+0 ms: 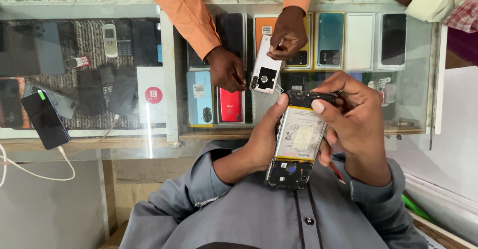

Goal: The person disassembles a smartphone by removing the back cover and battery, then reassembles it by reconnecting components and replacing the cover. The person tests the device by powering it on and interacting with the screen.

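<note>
I saw both hands clamped on an opened phone (298, 144) with its back removed, held upright over my lap, just below the middle of the view. My left hand (261, 142) gripped the phone's left edge, thumb stretched up to its top corner. My right hand (351, 122) wrapped the right edge, its thumb pressing the black top section at about 12 o'clock of the phone. The yellow-rimmed battery (301, 135) and the dark circuit board at the phone's lower end were exposed.

At 12 o'clock from the phone, across the glass surface (149, 139), another person in orange sleeves held a white back cover (265, 66) with a square camera cutout: one hand (289, 35) pinched its top end, the other hand (226, 70) sat beside its lower left edge.

Under the glass lay rows of phones and boxes, among them a red phone (230, 105) and a light blue phone (200, 99) at 10 o'clock. Far off at 9 o'clock, a black phone (45, 119) rested on the surface with a white cable (35, 172) plugged in.
</note>
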